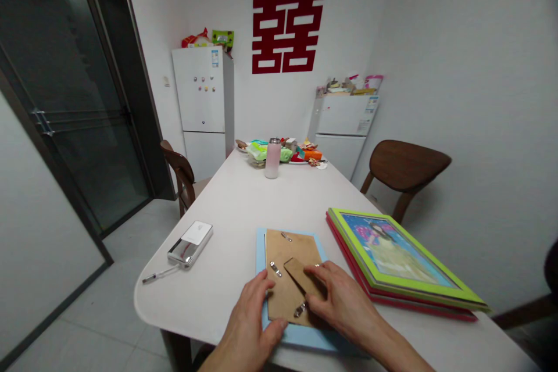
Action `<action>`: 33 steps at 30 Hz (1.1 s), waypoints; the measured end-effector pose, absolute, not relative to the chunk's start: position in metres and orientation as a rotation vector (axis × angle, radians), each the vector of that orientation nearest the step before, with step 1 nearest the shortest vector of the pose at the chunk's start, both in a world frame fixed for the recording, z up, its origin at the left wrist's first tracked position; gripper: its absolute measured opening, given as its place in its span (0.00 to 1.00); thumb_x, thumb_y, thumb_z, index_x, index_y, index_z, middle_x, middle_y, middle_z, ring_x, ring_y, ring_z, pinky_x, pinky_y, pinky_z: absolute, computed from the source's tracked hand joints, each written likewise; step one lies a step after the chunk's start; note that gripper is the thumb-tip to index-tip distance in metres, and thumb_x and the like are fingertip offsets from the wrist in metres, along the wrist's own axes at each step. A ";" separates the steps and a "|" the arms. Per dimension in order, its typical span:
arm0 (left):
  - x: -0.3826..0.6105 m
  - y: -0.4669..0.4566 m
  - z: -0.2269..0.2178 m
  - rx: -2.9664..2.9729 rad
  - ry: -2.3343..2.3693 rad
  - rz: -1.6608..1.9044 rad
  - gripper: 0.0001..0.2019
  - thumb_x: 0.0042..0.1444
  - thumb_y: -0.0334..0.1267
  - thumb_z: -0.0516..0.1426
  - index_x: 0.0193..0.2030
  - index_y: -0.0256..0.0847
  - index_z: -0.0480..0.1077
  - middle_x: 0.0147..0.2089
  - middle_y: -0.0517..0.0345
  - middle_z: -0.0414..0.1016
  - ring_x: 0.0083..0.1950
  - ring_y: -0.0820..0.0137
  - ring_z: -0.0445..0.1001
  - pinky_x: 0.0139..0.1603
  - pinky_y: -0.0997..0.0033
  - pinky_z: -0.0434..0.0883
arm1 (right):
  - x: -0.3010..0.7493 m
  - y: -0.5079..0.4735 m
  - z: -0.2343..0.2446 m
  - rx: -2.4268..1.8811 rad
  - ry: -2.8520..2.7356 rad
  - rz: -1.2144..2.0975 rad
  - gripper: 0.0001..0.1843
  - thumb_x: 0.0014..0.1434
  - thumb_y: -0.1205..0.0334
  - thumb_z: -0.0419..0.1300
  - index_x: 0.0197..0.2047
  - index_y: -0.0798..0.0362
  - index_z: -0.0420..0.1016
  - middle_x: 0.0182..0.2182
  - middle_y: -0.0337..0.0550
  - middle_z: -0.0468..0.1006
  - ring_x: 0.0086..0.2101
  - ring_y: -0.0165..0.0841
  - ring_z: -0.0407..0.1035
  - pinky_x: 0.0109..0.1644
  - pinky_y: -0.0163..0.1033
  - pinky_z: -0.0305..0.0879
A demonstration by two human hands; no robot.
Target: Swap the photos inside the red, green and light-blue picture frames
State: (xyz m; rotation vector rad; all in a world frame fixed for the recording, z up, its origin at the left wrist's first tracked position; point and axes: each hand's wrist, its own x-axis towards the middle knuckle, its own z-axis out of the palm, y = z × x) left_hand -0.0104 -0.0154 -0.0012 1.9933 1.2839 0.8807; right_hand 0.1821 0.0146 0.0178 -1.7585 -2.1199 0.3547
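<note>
A light blue picture frame (pixel 309 340) lies face down near the table's front edge. Its brown backing board (pixel 279 293) shows small metal clips (pixel 275 269) and a fold-out stand flap (pixel 298 271). My left hand (pixel 250 322) rests along the frame's left side, thumb and fingers spread, touching the frame and the board's edge. Over the right part of the board is my right hand (pixel 344 299), fingers bent and apart from the thumb. Its fingertips touch the flap area, where a shiny bit shows by the index finger. That hand covers the board's right side.
To the right, a green picture frame (pixel 436 264) lies on a red one (pixel 418 301). At the left sits a silver-white device (pixel 192 244) with a short cable (pixel 161 274). A pink bottle (pixel 272 160) and packets (pixel 257 151) stand farther back. Chairs (pixel 405 165) flank the table (pixel 218 296).
</note>
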 end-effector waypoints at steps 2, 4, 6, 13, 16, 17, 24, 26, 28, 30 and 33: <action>-0.012 -0.012 0.003 1.814 1.265 0.988 0.21 0.46 0.32 0.53 0.50 0.38 0.57 0.54 0.47 0.60 0.55 0.63 0.59 0.54 0.60 0.57 | 0.179 0.014 0.028 -1.769 -2.097 0.360 0.20 0.42 0.62 0.52 0.41 0.54 0.70 0.33 0.45 0.69 0.37 0.36 0.64 0.42 0.37 0.58; -0.011 -0.007 0.006 1.572 1.130 1.067 0.21 0.48 0.34 0.51 0.50 0.38 0.54 0.49 0.48 0.65 0.49 0.64 0.65 0.49 0.62 0.63 | 0.171 0.010 0.036 -1.727 -2.081 0.384 0.19 0.42 0.62 0.53 0.40 0.53 0.71 0.34 0.45 0.69 0.37 0.36 0.64 0.43 0.37 0.58; -0.012 -0.002 0.009 1.319 0.986 1.115 0.22 0.48 0.36 0.51 0.50 0.38 0.51 0.44 0.50 0.69 0.42 0.65 0.70 0.41 0.65 0.67 | 0.160 0.006 0.040 -1.640 -2.085 0.428 0.18 0.42 0.63 0.54 0.40 0.52 0.71 0.34 0.45 0.69 0.38 0.36 0.63 0.43 0.36 0.58; -0.058 0.011 0.014 1.032 1.080 1.148 0.24 0.45 0.37 0.54 0.49 0.41 0.51 0.34 0.60 0.71 0.29 0.71 0.72 0.31 0.71 0.68 | 0.165 0.009 0.021 -1.537 -2.079 0.424 0.18 0.51 0.59 0.49 0.45 0.53 0.67 0.39 0.47 0.69 0.40 0.35 0.63 0.45 0.38 0.58; -0.086 0.015 0.012 1.033 1.145 1.086 0.23 0.45 0.37 0.55 0.48 0.41 0.52 0.32 0.61 0.70 0.29 0.70 0.72 0.30 0.71 0.67 | 0.187 0.017 0.008 -1.746 -2.073 0.303 0.20 0.52 0.60 0.47 0.46 0.58 0.67 0.38 0.50 0.69 0.39 0.37 0.64 0.45 0.40 0.57; -0.093 0.017 0.011 1.056 1.177 1.063 0.23 0.45 0.38 0.55 0.48 0.40 0.52 0.32 0.61 0.70 0.29 0.71 0.71 0.30 0.71 0.67 | 0.193 0.018 0.005 -1.804 -2.075 0.261 0.20 0.51 0.60 0.48 0.46 0.59 0.67 0.37 0.51 0.69 0.39 0.38 0.64 0.45 0.40 0.57; -0.105 0.022 0.018 1.254 1.346 0.940 0.19 0.45 0.36 0.54 0.45 0.37 0.56 0.23 0.67 0.65 0.27 0.71 0.69 0.27 0.75 0.64 | 0.205 0.021 -0.005 -1.993 -2.069 0.124 0.21 0.50 0.61 0.49 0.47 0.57 0.65 0.35 0.50 0.69 0.37 0.39 0.65 0.41 0.40 0.57; -0.106 0.023 0.022 1.294 1.382 0.926 0.19 0.45 0.36 0.54 0.45 0.37 0.57 0.21 0.69 0.63 0.26 0.72 0.68 0.26 0.76 0.62 | 0.206 0.022 -0.009 -2.025 -2.057 0.139 0.22 0.51 0.62 0.48 0.49 0.59 0.62 0.36 0.52 0.69 0.36 0.39 0.66 0.39 0.39 0.58; -0.108 0.025 0.024 1.341 1.424 0.915 0.20 0.44 0.35 0.54 0.46 0.36 0.58 0.21 0.69 0.62 0.25 0.72 0.67 0.26 0.77 0.61 | 0.207 0.024 -0.012 -2.033 -2.055 0.142 0.22 0.51 0.64 0.48 0.50 0.60 0.61 0.36 0.53 0.69 0.36 0.39 0.66 0.38 0.39 0.57; -0.111 0.027 0.022 1.392 1.466 0.901 0.20 0.43 0.35 0.54 0.46 0.36 0.59 0.21 0.69 0.61 0.25 0.73 0.66 0.25 0.77 0.60 | 0.209 0.026 -0.014 -2.032 -2.053 0.134 0.23 0.50 0.66 0.48 0.51 0.60 0.60 0.36 0.54 0.70 0.37 0.39 0.66 0.39 0.39 0.57; -0.116 0.032 0.015 1.476 1.528 0.873 0.21 0.43 0.34 0.53 0.47 0.36 0.60 0.22 0.68 0.62 0.24 0.74 0.65 0.24 0.78 0.59 | 0.212 0.027 -0.014 -2.042 -2.035 0.140 0.25 0.48 0.67 0.49 0.51 0.62 0.60 0.38 0.56 0.71 0.40 0.40 0.65 0.40 0.39 0.57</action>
